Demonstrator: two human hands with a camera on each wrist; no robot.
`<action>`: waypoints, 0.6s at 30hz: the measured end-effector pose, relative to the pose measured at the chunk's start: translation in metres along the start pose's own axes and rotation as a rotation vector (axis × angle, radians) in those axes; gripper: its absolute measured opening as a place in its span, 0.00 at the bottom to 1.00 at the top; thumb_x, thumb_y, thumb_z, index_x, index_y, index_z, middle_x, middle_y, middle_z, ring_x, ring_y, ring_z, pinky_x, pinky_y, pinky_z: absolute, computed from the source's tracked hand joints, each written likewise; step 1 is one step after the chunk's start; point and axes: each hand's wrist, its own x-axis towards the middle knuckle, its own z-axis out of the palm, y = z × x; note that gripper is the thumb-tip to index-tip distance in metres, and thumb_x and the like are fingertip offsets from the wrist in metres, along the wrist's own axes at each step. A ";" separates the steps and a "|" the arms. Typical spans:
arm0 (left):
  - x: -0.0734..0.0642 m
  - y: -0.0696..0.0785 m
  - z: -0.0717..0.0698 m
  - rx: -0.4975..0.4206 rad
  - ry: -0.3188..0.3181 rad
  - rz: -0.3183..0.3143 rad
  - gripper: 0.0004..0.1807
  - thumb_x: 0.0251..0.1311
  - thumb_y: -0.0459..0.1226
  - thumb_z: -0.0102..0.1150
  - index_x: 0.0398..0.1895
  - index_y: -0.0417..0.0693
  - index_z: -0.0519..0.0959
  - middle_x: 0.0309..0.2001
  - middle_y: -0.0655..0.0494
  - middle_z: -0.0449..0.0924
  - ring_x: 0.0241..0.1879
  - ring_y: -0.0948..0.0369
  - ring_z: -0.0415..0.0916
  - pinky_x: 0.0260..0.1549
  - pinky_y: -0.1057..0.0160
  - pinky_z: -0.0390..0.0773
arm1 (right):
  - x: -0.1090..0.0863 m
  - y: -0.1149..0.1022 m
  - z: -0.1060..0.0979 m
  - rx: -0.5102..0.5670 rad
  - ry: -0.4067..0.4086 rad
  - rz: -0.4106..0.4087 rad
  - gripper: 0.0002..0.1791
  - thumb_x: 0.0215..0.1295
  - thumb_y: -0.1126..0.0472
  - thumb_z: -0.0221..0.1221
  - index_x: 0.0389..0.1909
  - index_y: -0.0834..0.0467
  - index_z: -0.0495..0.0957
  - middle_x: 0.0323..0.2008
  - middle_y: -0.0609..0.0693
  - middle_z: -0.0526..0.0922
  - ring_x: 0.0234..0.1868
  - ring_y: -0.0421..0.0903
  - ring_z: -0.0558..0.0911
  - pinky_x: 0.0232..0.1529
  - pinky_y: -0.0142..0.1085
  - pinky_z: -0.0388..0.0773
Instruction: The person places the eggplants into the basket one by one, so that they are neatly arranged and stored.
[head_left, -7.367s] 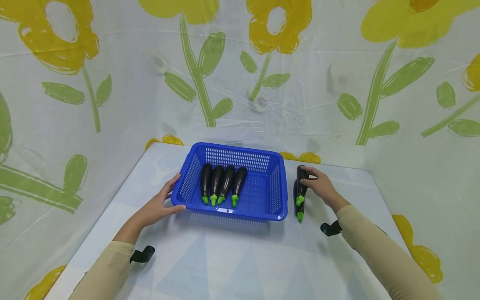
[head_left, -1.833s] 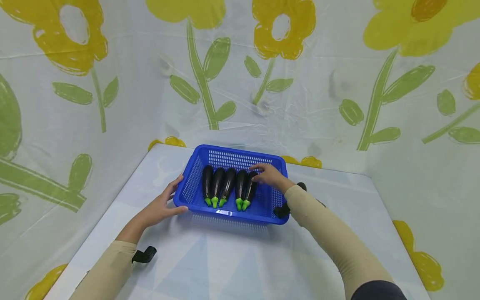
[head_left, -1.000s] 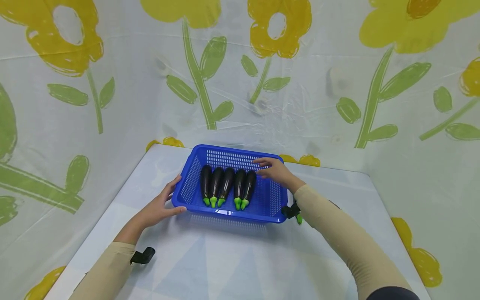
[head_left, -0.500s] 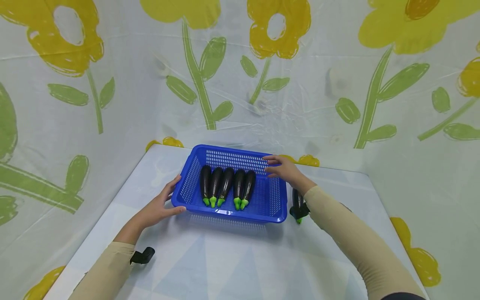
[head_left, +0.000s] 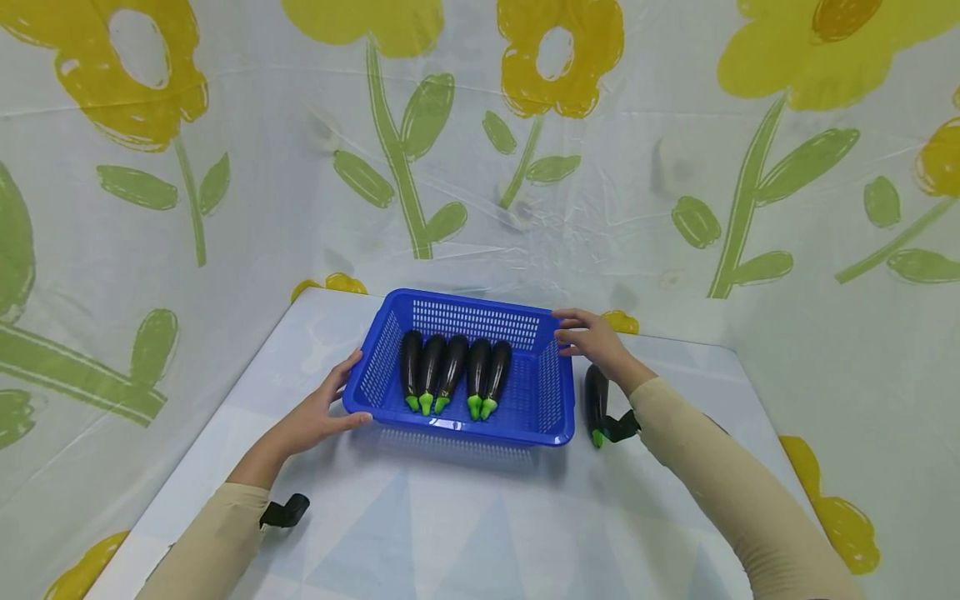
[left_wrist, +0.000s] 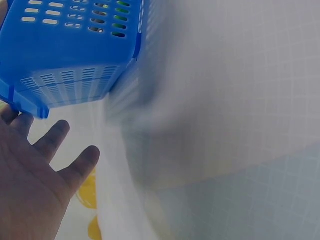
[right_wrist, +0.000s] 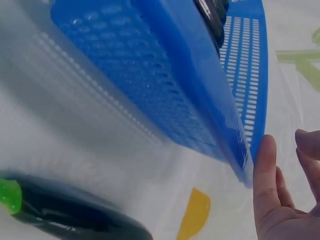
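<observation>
A blue plastic basket (head_left: 551,398) holds several dark eggplants (head_left: 453,371) lying side by side in its left and middle part, green stem ends toward me. My left hand (head_left: 311,419) is at the basket's left side, thumb at the front left corner, fingers spread along the rim; the left wrist view shows straight fingertips by the basket (left_wrist: 75,50). Over the back right corner hovers my right hand (head_left: 596,342), fingers extended and holding nothing. One more eggplant (head_left: 596,396) lies on the table right of the basket, below the right wrist; the right wrist view shows this eggplant (right_wrist: 75,210) too.
The white table (head_left: 450,517) has a pale blue triangle pattern. A flower-printed curtain (head_left: 630,167) encloses the back and sides. Black wrist-mounted devices show at the left wrist (head_left: 285,510) and the right wrist (head_left: 622,427).
Earlier my right hand gripped an eggplant right of the basket; that eggplant now lies inside. Since then the right hand has released it and moved rightward to the rim. The left hand stays put.
</observation>
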 end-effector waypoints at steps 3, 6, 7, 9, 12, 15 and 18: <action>0.000 -0.001 0.000 -0.002 0.000 0.001 0.59 0.61 0.51 0.70 0.84 0.60 0.36 0.81 0.36 0.41 0.75 0.30 0.47 0.66 0.27 0.57 | -0.001 0.005 -0.004 -0.002 0.022 0.007 0.26 0.76 0.61 0.56 0.73 0.59 0.68 0.69 0.66 0.69 0.59 0.62 0.80 0.57 0.47 0.82; 0.000 -0.002 0.001 -0.009 0.001 0.005 0.59 0.61 0.50 0.70 0.84 0.61 0.36 0.81 0.37 0.41 0.75 0.30 0.47 0.66 0.27 0.57 | -0.002 0.010 -0.008 0.001 0.038 0.015 0.27 0.76 0.61 0.56 0.73 0.59 0.67 0.68 0.66 0.69 0.59 0.63 0.80 0.57 0.47 0.82; 0.000 -0.002 0.001 -0.009 0.001 0.005 0.59 0.61 0.50 0.70 0.84 0.61 0.37 0.81 0.37 0.41 0.75 0.30 0.47 0.66 0.27 0.57 | -0.003 0.012 -0.009 -0.001 0.047 0.023 0.26 0.76 0.61 0.56 0.73 0.59 0.68 0.68 0.66 0.69 0.59 0.63 0.79 0.57 0.48 0.82; 0.000 -0.003 0.001 -0.011 0.000 0.005 0.59 0.61 0.50 0.70 0.84 0.61 0.36 0.81 0.37 0.41 0.75 0.30 0.47 0.66 0.27 0.57 | -0.005 0.016 -0.011 -0.010 0.064 0.039 0.26 0.76 0.60 0.56 0.73 0.59 0.68 0.68 0.66 0.69 0.59 0.63 0.79 0.57 0.48 0.82; 0.001 -0.003 0.001 -0.011 -0.002 0.005 0.59 0.61 0.50 0.70 0.84 0.61 0.36 0.81 0.37 0.41 0.75 0.30 0.47 0.66 0.27 0.57 | -0.009 0.023 -0.014 -0.032 0.089 0.061 0.26 0.77 0.60 0.54 0.73 0.58 0.67 0.68 0.67 0.69 0.61 0.64 0.77 0.57 0.50 0.82; 0.001 -0.004 0.001 -0.012 -0.001 0.007 0.59 0.61 0.50 0.70 0.84 0.61 0.36 0.81 0.37 0.41 0.75 0.30 0.47 0.66 0.27 0.57 | -0.013 0.031 -0.018 -0.037 0.097 0.064 0.27 0.78 0.61 0.53 0.74 0.59 0.66 0.69 0.68 0.68 0.63 0.67 0.75 0.59 0.52 0.80; 0.001 -0.004 0.001 -0.011 -0.001 0.009 0.59 0.61 0.50 0.70 0.84 0.61 0.36 0.81 0.36 0.41 0.75 0.30 0.47 0.66 0.27 0.57 | -0.016 0.039 -0.023 -0.057 0.099 0.072 0.28 0.77 0.60 0.54 0.75 0.60 0.64 0.70 0.70 0.66 0.65 0.68 0.74 0.60 0.53 0.79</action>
